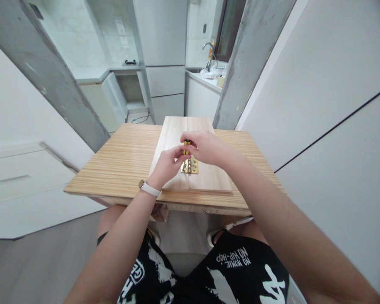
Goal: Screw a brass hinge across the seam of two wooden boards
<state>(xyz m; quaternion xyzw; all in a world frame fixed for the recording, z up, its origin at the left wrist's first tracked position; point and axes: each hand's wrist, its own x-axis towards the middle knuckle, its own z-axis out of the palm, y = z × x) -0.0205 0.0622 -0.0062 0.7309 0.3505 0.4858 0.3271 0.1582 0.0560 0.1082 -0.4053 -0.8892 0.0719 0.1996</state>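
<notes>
My right hand (204, 147) is closed from above around a yellow-and-black screwdriver (186, 147), of which only the handle shows. My left hand (169, 164) meets it from the other side, thumb and forefinger pinched at the handle's lower part; the shaft and tip are hidden by fingers. Just below the fingertips a brass hinge (190, 165) lies opened flat across the seam between two pale wooden boards, the left board (171, 131) and the right board (209, 179). Small screws or holes dot the hinge leaves, too small to tell apart.
The boards rest on a wood-grain table (123, 156) whose front edge is close to my knees. White panels (329, 126) stand at right. Beyond the table are a fridge (166, 80), a sink tap (208, 52) and an open low cabinet (131, 88).
</notes>
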